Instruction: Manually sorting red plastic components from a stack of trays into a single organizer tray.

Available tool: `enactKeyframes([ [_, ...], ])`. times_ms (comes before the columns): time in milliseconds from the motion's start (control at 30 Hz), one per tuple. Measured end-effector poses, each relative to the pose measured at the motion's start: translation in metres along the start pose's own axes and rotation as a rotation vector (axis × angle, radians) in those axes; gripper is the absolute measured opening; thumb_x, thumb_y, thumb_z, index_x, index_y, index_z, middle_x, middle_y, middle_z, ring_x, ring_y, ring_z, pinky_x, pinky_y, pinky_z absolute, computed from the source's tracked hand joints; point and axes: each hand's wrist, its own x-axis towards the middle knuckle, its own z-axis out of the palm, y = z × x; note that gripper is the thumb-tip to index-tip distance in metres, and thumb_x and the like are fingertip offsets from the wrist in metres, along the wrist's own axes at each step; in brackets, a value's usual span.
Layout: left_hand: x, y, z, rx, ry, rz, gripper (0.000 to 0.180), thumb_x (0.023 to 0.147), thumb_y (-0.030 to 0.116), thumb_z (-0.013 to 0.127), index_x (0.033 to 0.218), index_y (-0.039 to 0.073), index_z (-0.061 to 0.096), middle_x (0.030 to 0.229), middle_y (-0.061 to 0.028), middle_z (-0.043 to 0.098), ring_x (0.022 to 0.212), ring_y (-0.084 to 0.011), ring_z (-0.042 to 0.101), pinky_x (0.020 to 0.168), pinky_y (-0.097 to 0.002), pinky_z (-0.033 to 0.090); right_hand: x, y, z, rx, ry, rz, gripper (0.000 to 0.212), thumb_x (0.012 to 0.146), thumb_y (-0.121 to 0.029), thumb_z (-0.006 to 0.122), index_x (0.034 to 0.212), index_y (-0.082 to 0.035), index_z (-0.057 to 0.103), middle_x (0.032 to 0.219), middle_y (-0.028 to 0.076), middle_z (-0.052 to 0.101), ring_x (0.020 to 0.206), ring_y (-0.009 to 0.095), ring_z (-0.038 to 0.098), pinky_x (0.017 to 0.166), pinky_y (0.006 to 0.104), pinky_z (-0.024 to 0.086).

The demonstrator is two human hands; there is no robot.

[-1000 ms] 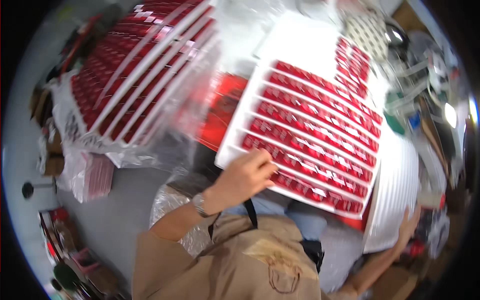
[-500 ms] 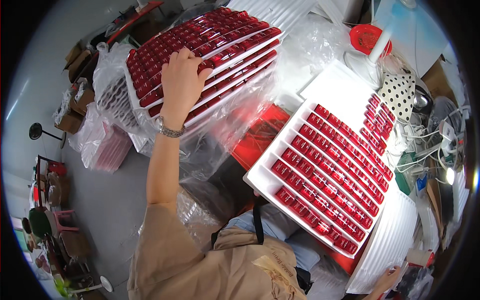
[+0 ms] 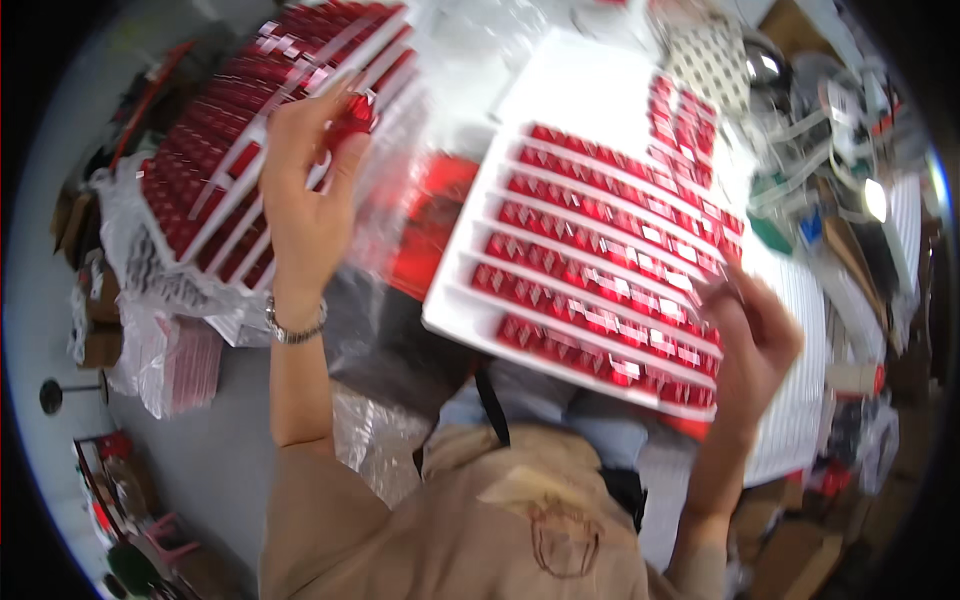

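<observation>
My left hand [image 3: 305, 215], with a metal watch on its wrist, is raised beside a stack of trays [image 3: 205, 215] filled with small glossy red pieces. Its fingers and thumb are closed on a red piece [image 3: 355, 112]; motion blur hides its exact shape. In front of me a white slotted tray [image 3: 452, 290] lies tilted, with rows of similar red pieces [image 3: 580, 215] in its grooves. My right hand [image 3: 752, 345] hovers over the tray's right edge, fingers pinched together. Whatever lies between those fingertips is too blurred to name.
More red pieces [image 3: 680, 125] lie grouped on the white surface past the tray. Ribbed white sheets [image 3: 790, 390] are at the right, near cables and a polka-dot cloth [image 3: 708, 65]. Plastic film wraps the left stack; a pink wrapped bundle [image 3: 180, 365] stands on the floor.
My left hand has lifted off the stack with a red piece in its fingers. My right hand has come up from the lower right to the tray. The whole view has shifted.
</observation>
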Motion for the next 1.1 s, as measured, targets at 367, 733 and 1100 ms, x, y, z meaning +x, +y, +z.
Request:
enactKeyframes([
  [367, -0.118, 0.084, 0.020, -0.723, -0.370, -0.284, 0.059, 0.069, 0.006, 0.078, 0.121, 0.005, 0.050, 0.100, -0.0082, 0.061, 0.083, -0.0177, 0.056, 0.072, -0.0284, 0.044, -0.038, 0.015, 0.059, -0.249, -0.574, -0.286, 0.056, 0.079, -0.029, 0.069, 0.123, 0.002, 0.053, 0.086, 0.013, 0.053, 0.072, 0.024, 0.053, 0.064, 0.0355, 0.045],
  [733, -0.113, 0.035, 0.021, -0.290, -0.744, 0.083, 0.032, 0.065, 0.004, 0.074, 0.095, 0.001, 0.062, 0.099, -0.0100, 0.061, 0.093, -0.0269, 0.056, 0.080, -0.0344, 0.046, -0.018, 0.148, -0.155, -0.304, 0.275, 0.379, 0.045, 0.097, -0.036, 0.045, 0.125, -0.002, 0.053, 0.122, 0.015, 0.056, 0.114, 0.023, 0.052, 0.099, 0.0383, 0.040],
  [1100, -0.134, -0.024, 0.050, -0.673, -0.795, -0.974, 0.071, 0.094, 0.059, 0.030, 0.104, -0.004, 0.063, 0.091, -0.0099, 0.066, 0.084, -0.0137, 0.058, 0.076, -0.0308, 0.044, 0.026, 0.222, -0.148, 0.560, -0.057, 0.606, 0.061, 0.094, -0.054, 0.036, 0.130, -0.006, 0.043, 0.120, 0.011, 0.058, 0.105, 0.020, 0.060, 0.086, 0.0372, 0.053],
])
